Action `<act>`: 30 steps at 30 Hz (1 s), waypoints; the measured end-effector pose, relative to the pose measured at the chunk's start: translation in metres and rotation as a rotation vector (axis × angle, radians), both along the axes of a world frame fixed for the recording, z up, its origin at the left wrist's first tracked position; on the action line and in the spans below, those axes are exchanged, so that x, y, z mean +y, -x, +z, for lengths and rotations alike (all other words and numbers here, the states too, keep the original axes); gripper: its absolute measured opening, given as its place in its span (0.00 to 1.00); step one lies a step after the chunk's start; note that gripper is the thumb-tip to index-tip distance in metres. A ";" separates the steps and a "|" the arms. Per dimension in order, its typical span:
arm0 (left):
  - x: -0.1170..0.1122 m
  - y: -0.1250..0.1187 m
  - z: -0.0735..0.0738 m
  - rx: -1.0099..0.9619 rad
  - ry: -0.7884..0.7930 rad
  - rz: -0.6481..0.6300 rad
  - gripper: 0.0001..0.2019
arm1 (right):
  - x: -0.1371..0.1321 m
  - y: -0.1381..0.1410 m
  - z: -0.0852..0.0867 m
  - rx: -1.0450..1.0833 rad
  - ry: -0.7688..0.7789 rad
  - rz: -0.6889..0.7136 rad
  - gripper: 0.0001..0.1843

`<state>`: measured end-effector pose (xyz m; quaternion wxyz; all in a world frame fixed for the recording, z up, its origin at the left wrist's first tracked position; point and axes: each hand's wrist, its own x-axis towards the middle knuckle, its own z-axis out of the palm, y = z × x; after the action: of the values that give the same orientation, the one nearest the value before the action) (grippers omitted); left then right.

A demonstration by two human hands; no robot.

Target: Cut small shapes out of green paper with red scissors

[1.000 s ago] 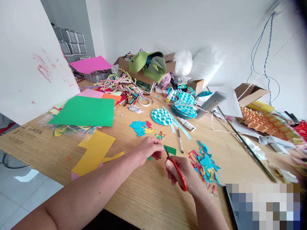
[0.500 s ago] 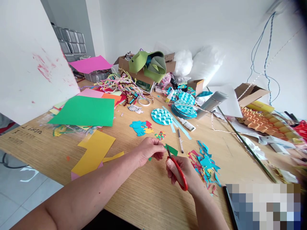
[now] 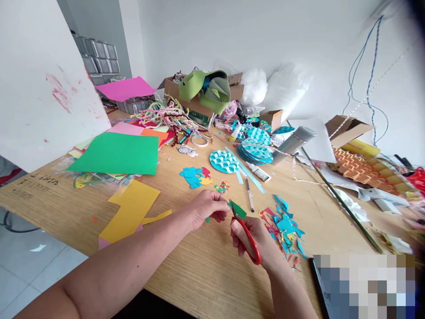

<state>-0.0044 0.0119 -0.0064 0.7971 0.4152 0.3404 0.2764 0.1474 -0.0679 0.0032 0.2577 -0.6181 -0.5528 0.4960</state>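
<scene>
My left hand [image 3: 206, 208] pinches a small green paper piece [image 3: 239, 210] just above the wooden table [image 3: 206, 270]. My right hand [image 3: 257, 241] grips red-handled scissors [image 3: 247, 239], whose blades meet the green piece at its left edge. A tiny green scrap lies under my left hand. Blue and red paper cuttings [image 3: 283, 228] are heaped just right of my right hand. A pen [image 3: 248, 195] lies beyond the green piece.
Yellow paper [image 3: 133, 210] and a large green sheet [image 3: 117, 154] lie to the left. Blue fish cut-outs [image 3: 194, 176], blue patterned discs [image 3: 224, 161], a glue tube [image 3: 259, 172], cardboard boxes [image 3: 195, 99] and orange folded paper [image 3: 365, 166] crowd the far side. A white board [image 3: 36, 88] leans at left.
The green piece has turned slightly clockwise between my fingers and the scissors have shifted a little along it. Both hands stay in the same spot.
</scene>
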 end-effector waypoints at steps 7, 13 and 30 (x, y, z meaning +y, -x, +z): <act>0.000 0.000 0.001 -0.012 0.012 0.018 0.07 | -0.001 0.000 0.001 -0.008 -0.001 -0.004 0.24; -0.001 0.000 0.002 -0.023 0.003 0.035 0.07 | 0.000 0.000 0.000 -0.003 -0.017 -0.001 0.24; 0.000 -0.001 0.000 0.023 0.006 0.019 0.07 | -0.001 -0.002 -0.003 0.033 -0.017 0.017 0.24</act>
<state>-0.0036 0.0120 -0.0068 0.7918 0.4127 0.3540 0.2781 0.1490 -0.0687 0.0005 0.2677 -0.6031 -0.5577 0.5036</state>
